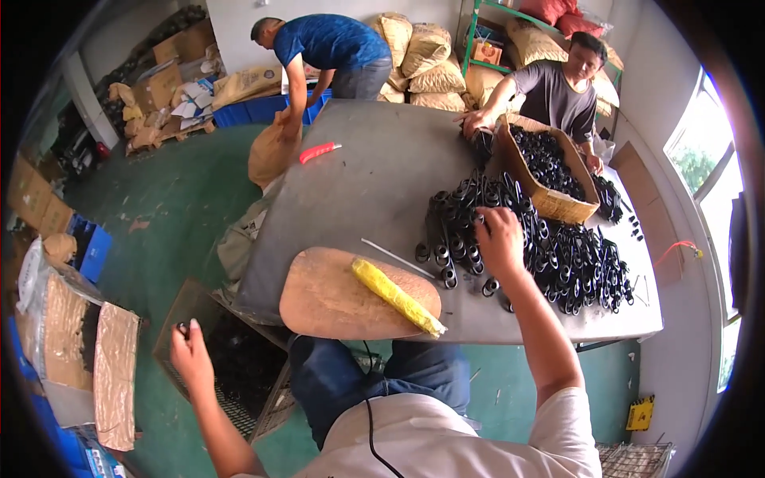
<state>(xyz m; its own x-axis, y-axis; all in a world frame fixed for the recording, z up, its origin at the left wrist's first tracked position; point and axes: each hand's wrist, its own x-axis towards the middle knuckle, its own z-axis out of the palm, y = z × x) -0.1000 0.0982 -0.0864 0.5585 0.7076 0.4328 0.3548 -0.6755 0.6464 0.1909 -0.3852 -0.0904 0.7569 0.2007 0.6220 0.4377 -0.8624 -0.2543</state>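
My right hand (498, 239) rests on a big heap of black ring-ended parts (558, 251) spread over the grey table (374, 171), fingers curled over a few of them. My left hand (190, 350) is down at my left side, over an open box of black parts (231, 358) on the floor, pinching one small black part. A yellow wrapped roll (396, 296) lies on a rounded wooden board (335, 299) at the table's near edge, beside a thin white rod (396, 258).
A cardboard box (550, 171) full of black parts stands on the table's far right, with a seated person (558, 92) reaching beside it. Another person (327, 52) bends over a brown sack (271, 151) at the far left. A red-handled tool (319, 151) lies on the table. Cardboard boxes line the left floor.
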